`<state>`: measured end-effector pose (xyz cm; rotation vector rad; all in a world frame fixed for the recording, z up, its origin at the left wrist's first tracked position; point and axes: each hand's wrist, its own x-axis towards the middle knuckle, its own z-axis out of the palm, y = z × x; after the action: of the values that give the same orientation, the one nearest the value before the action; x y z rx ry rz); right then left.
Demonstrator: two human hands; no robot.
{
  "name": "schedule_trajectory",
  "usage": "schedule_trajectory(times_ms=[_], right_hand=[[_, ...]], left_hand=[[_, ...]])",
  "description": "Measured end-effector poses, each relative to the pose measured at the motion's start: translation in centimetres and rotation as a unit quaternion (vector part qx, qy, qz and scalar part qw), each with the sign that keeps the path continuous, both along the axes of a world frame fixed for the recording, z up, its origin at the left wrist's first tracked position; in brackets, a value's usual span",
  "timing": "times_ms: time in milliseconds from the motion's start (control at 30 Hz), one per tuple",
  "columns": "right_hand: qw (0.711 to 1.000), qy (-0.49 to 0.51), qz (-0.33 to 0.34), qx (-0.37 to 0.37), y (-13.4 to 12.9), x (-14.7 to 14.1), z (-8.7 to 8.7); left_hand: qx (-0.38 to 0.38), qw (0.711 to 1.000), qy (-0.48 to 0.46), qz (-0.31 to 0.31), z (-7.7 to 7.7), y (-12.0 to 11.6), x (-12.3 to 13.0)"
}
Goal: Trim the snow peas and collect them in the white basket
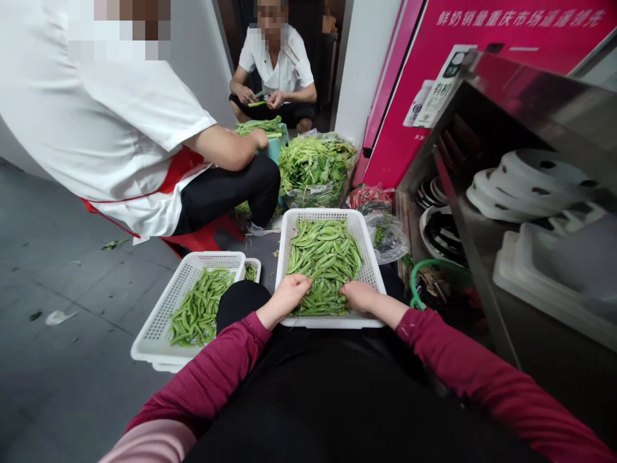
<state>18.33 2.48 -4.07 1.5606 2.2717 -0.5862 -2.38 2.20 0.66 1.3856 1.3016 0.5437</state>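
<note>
A white perforated plastic basket (369,257) rests on my lap, holding a heap of green pea pods (324,254). Over the near left part of the heap is my left hand (289,294), its fingers curled into a pinch. My right hand (361,297) is closed in the same way at the near right of the pods. Whatever lies between the fingertips of either hand is too small or hidden to make out.
Left of my knee, another white basket (153,319) with pea pods stands on the floor. Two people (130,141) (277,64) sit ahead, handling green stalks. Beyond my basket are bagged leafy greens (315,164). A metal shelf with white containers (535,183) flanks my right.
</note>
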Motion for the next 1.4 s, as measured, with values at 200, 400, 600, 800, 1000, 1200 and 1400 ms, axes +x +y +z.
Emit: schedule_trajectory(times_ms=[200, 400, 600, 800, 1000, 1200, 1400], right_hand=[[0.983, 0.172, -0.062, 0.033, -0.6, 2.7, 3.8], [0.936, 0.322, -0.133, 0.050, -1.8, 3.7, 5.3], [0.926, 0.354, -0.103, 0.082, -2.4, 3.7, 5.1], [0.927, 0.345, -0.068, 0.129, -3.1, 3.6, 6.0], [0.886, 0.417, -0.136, 0.152, -3.4, 3.3, 6.9], [0.729, 0.549, -0.356, 0.202, -3.4, 4.4, 6.1], [0.678, 0.603, -0.390, 0.158, -4.0, 4.6, 5.9]], left_hand=[[0.065, 0.983, 0.072, -0.157, -0.5, -0.3, 2.1], [0.005, 0.969, 0.035, -0.243, 1.4, -0.7, 4.2], [-0.061, 0.975, -0.010, -0.211, 2.5, -1.0, 4.8], [-0.033, 0.979, -0.017, -0.202, 2.3, -0.7, 5.5], [0.041, 0.981, -0.037, -0.187, 2.4, -0.4, 6.8], [0.129, 0.968, 0.128, -0.176, -1.0, -0.6, 6.1], [0.137, 0.969, 0.090, -0.186, 0.5, -0.3, 5.5]])
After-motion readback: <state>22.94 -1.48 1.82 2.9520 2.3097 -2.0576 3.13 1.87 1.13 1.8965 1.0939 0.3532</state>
